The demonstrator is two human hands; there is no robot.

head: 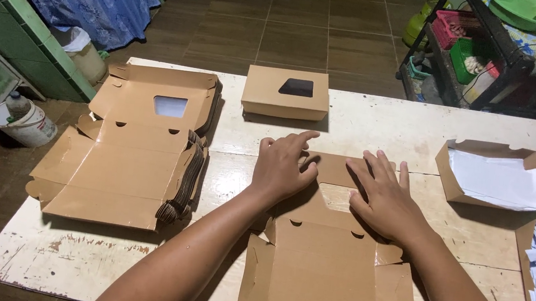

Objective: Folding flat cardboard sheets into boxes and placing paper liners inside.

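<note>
My left hand (285,167) flat, fingers spread | my right hand (385,199) flat, spread | both pressing unfolded cardboard box blank (325,269), frame centre

Both forearms are showing bare, no sleeves reaching them; left hand (284,165) and right hand (387,199) wearing no rings, gloves, or watch.
</note>
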